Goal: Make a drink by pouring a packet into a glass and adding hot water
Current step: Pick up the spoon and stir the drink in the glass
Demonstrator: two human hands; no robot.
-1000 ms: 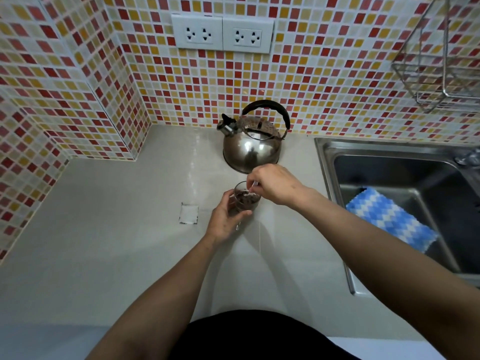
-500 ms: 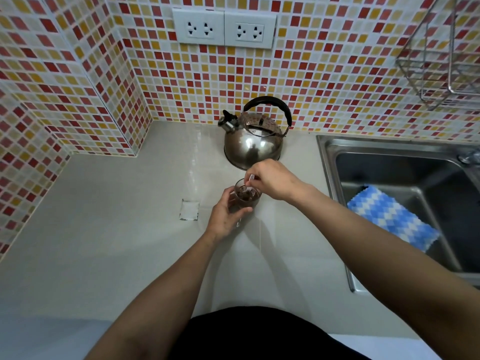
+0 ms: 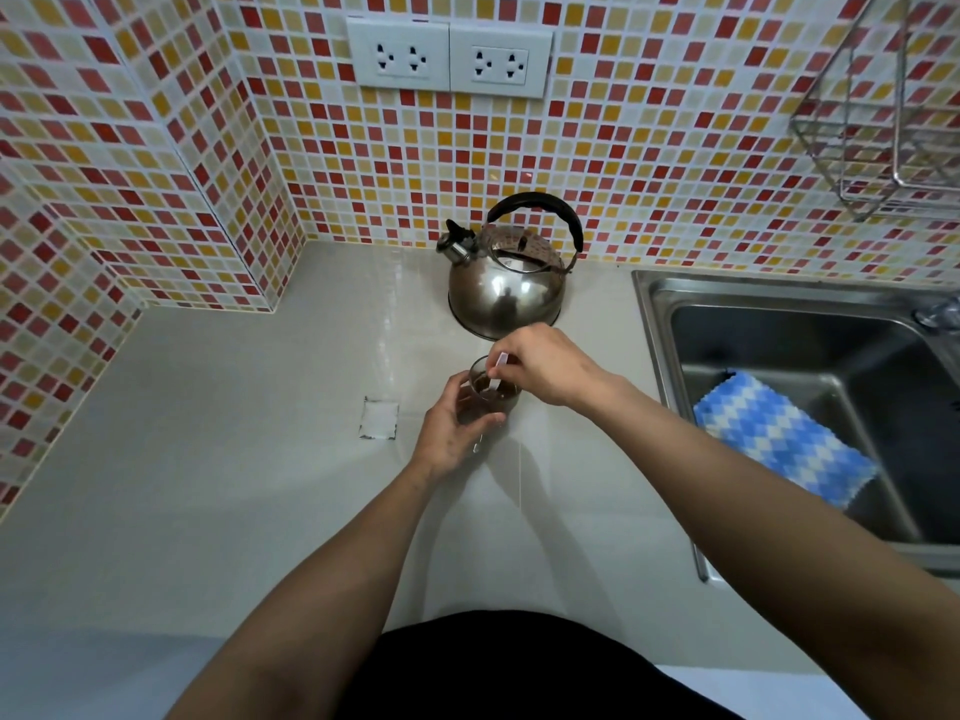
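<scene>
A small clear glass [image 3: 485, 394] with dark brown liquid stands on the grey counter [image 3: 234, 485], just in front of the steel kettle [image 3: 506, 283]. My left hand [image 3: 449, 426] wraps around the glass from the near left side. My right hand [image 3: 540, 368] hovers over the rim and pinches a thin white stirrer [image 3: 496, 374] that dips into the liquid. The kettle has a black handle and its spout points left. An empty, flat white packet [image 3: 379, 419] lies on the counter left of the glass.
A steel sink [image 3: 779, 324] fills the right side, with a blue and white cloth [image 3: 779, 439] inside. A wire rack [image 3: 883, 122] hangs on the tiled wall above it. Two wall sockets [image 3: 449, 57] sit above the kettle. The tiled wall juts out at the left.
My right hand has shifted slightly around the rim with the stirrer in the liquid. The left hand stays on the glass. The camera has tilted a little.
</scene>
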